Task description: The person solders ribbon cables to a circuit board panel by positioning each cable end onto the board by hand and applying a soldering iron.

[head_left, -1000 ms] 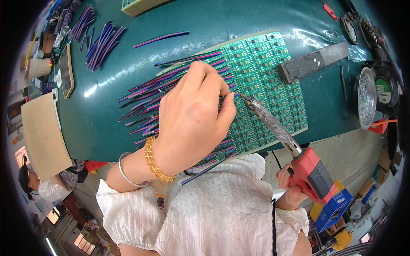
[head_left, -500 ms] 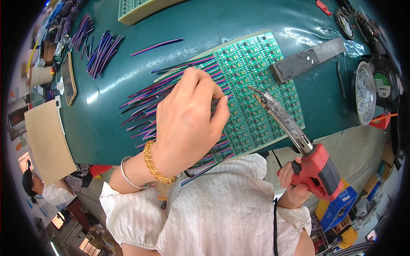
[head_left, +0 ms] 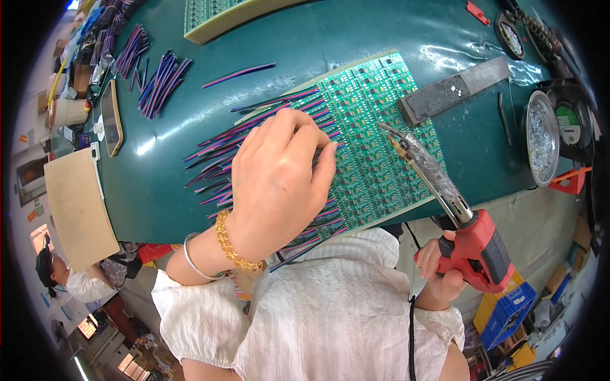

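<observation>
My left hand (head_left: 279,181) is closed in a pinch over the left edge of a panel of green circuit boards (head_left: 378,133). A short ribbon wire end (head_left: 340,145) pokes out at its fingertips; most of that wire is hidden beneath the hand. Rows of striped ribbon wires (head_left: 213,151) in blue, black and pink fan out leftward from the panel. My right hand (head_left: 438,270) grips the handle of a red-and-black soldering gun (head_left: 484,251). The gun's darkened tip points up and left, over the middle of the panel and apart from my left fingers.
A dark weight block (head_left: 454,90) rests across the panel's right side. Beyond it are a metal dish (head_left: 542,140) and a solder reel (head_left: 567,124). Loose wire bundles (head_left: 163,82), a phone (head_left: 112,119) and stacked boards (head_left: 235,19) lie around. Another person (head_left: 70,276) is at lower left.
The soldering gun's tip has shifted slightly right, farther from my left fingers. My left hand keeps its pinch at nearly the same spot on the panel. The whole view has shifted a little.
</observation>
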A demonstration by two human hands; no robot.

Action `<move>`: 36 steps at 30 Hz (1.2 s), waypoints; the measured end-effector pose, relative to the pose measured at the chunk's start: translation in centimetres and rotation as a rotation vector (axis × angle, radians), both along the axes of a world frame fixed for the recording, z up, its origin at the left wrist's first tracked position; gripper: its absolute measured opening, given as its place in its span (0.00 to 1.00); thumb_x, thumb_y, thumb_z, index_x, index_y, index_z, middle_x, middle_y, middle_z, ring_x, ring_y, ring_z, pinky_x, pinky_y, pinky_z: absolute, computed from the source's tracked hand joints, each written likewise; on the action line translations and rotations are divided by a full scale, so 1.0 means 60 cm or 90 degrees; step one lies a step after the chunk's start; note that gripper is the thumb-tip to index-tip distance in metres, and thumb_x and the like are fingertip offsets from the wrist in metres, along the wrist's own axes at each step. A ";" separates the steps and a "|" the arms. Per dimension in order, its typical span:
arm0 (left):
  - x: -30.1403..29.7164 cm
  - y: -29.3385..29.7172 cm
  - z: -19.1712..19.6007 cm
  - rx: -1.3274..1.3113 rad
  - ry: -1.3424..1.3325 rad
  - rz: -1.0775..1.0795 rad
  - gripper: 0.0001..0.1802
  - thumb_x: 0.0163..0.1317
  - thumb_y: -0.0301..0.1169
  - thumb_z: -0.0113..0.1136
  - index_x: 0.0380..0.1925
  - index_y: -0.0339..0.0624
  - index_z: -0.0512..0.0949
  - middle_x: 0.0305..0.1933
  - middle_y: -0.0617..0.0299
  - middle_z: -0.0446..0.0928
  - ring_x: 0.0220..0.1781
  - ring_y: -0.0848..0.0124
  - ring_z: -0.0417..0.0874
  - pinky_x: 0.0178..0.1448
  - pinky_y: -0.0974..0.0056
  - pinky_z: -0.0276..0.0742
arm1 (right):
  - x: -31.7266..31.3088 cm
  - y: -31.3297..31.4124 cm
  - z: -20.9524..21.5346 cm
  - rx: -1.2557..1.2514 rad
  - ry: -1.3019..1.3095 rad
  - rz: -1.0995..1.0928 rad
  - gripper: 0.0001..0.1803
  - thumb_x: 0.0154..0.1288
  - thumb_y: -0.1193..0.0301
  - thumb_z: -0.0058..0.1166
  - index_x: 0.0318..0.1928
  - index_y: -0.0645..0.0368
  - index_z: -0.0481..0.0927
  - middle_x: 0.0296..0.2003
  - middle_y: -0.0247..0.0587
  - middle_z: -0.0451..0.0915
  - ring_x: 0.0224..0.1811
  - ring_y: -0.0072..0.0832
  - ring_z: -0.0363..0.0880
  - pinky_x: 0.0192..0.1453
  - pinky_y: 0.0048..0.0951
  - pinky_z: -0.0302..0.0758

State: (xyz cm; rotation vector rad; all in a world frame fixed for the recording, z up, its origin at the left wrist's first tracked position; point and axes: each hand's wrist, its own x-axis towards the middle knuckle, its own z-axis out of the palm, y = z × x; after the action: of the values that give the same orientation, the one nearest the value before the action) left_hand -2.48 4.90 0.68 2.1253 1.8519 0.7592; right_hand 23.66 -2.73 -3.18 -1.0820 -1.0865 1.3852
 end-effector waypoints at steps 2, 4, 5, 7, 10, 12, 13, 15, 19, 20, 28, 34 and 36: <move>-0.005 0.004 0.004 0.033 0.034 -0.016 0.07 0.53 0.25 0.66 0.27 0.40 0.76 0.34 0.58 0.74 0.35 0.60 0.76 0.40 0.58 0.72 | 0.007 0.001 -0.004 0.001 0.003 0.014 0.48 0.60 0.36 0.54 0.61 0.69 0.65 0.12 0.29 0.66 0.11 0.22 0.65 0.19 0.25 0.65; -0.020 0.015 0.014 0.106 0.142 -0.009 0.07 0.54 0.26 0.66 0.30 0.41 0.77 0.34 0.58 0.74 0.37 0.59 0.75 0.42 0.57 0.69 | 0.013 0.002 -0.005 0.001 0.001 0.024 0.48 0.61 0.36 0.54 0.60 0.69 0.65 0.12 0.29 0.66 0.11 0.22 0.65 0.19 0.25 0.65; -0.037 0.024 0.017 0.118 0.202 0.030 0.06 0.56 0.27 0.65 0.32 0.42 0.77 0.35 0.58 0.74 0.39 0.58 0.74 0.42 0.57 0.68 | 0.016 0.000 -0.007 0.003 0.007 0.025 0.48 0.61 0.36 0.54 0.60 0.69 0.65 0.12 0.29 0.66 0.11 0.22 0.65 0.19 0.25 0.65; -0.086 0.053 0.015 0.145 0.312 0.061 0.06 0.57 0.28 0.64 0.34 0.42 0.78 0.36 0.58 0.75 0.40 0.59 0.75 0.44 0.57 0.70 | 0.021 -0.005 -0.009 0.004 0.002 0.013 0.47 0.62 0.37 0.54 0.60 0.70 0.65 0.12 0.29 0.67 0.11 0.22 0.65 0.19 0.26 0.65; -0.139 0.095 -0.008 0.171 0.289 -0.014 0.06 0.58 0.27 0.63 0.34 0.41 0.77 0.37 0.57 0.76 0.41 0.59 0.76 0.45 0.57 0.72 | 0.017 -0.006 -0.006 0.005 0.011 -0.007 0.47 0.62 0.38 0.54 0.61 0.70 0.64 0.12 0.29 0.67 0.11 0.22 0.65 0.19 0.26 0.66; -0.153 0.108 -0.014 0.124 0.294 -0.103 0.06 0.59 0.27 0.62 0.35 0.39 0.77 0.36 0.54 0.76 0.38 0.59 0.78 0.44 0.58 0.74 | 0.016 -0.006 -0.007 0.005 0.009 -0.009 0.47 0.62 0.38 0.54 0.61 0.70 0.63 0.12 0.29 0.67 0.11 0.22 0.64 0.19 0.26 0.66; -0.152 0.107 -0.015 0.124 0.292 -0.104 0.06 0.59 0.27 0.62 0.35 0.39 0.77 0.36 0.54 0.76 0.38 0.59 0.78 0.44 0.58 0.74 | 0.017 -0.007 -0.007 0.006 0.018 -0.007 0.47 0.62 0.38 0.54 0.61 0.70 0.64 0.12 0.29 0.67 0.11 0.22 0.64 0.19 0.26 0.66; -0.148 0.102 -0.010 0.167 0.214 -0.069 0.04 0.60 0.24 0.60 0.35 0.37 0.77 0.35 0.53 0.76 0.33 0.59 0.77 0.39 0.60 0.75 | 0.020 -0.010 -0.011 0.006 0.026 -0.004 0.47 0.62 0.38 0.54 0.61 0.70 0.64 0.12 0.29 0.67 0.11 0.22 0.64 0.19 0.26 0.65; -0.056 0.035 0.059 -0.019 -0.090 0.019 0.04 0.60 0.18 0.56 0.34 0.36 0.76 0.32 0.52 0.73 0.33 0.59 0.77 0.36 0.60 0.75 | 0.030 -0.018 -0.009 0.001 0.036 0.002 0.45 0.64 0.38 0.53 0.61 0.69 0.64 0.12 0.30 0.67 0.12 0.22 0.64 0.18 0.26 0.63; -0.046 0.023 0.064 -0.013 -0.059 -0.052 0.03 0.60 0.18 0.58 0.34 0.35 0.76 0.32 0.52 0.73 0.35 0.57 0.78 0.38 0.59 0.75 | 0.029 -0.015 -0.007 0.003 0.051 0.013 0.45 0.64 0.38 0.53 0.61 0.69 0.64 0.12 0.30 0.67 0.12 0.22 0.64 0.18 0.26 0.63; 0.004 -0.015 0.024 -0.098 -0.170 -0.020 0.05 0.57 0.19 0.62 0.32 0.34 0.75 0.36 0.52 0.71 0.33 0.56 0.78 0.34 0.58 0.74 | 0.030 -0.012 -0.010 0.029 0.051 0.033 0.44 0.66 0.39 0.51 0.62 0.69 0.64 0.13 0.30 0.68 0.11 0.22 0.64 0.18 0.25 0.64; 0.021 -0.009 0.003 -0.064 -0.111 0.014 0.07 0.54 0.20 0.64 0.29 0.36 0.74 0.36 0.53 0.71 0.32 0.56 0.78 0.33 0.56 0.75 | 0.029 -0.017 -0.003 0.012 0.039 0.016 0.45 0.65 0.38 0.52 0.62 0.69 0.63 0.13 0.30 0.69 0.11 0.23 0.66 0.18 0.26 0.65; 0.027 -0.008 -0.002 -0.053 -0.105 0.025 0.08 0.52 0.20 0.64 0.28 0.36 0.73 0.36 0.53 0.71 0.32 0.55 0.78 0.33 0.56 0.76 | 0.030 -0.020 -0.004 0.009 0.049 0.007 0.46 0.64 0.37 0.52 0.61 0.69 0.63 0.13 0.30 0.69 0.11 0.23 0.66 0.18 0.26 0.65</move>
State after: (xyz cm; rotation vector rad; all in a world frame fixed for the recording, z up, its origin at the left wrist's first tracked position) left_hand -0.85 4.43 0.54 1.9190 1.8107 0.8248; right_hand 25.46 -3.91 -3.41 -1.0063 -1.0470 1.4139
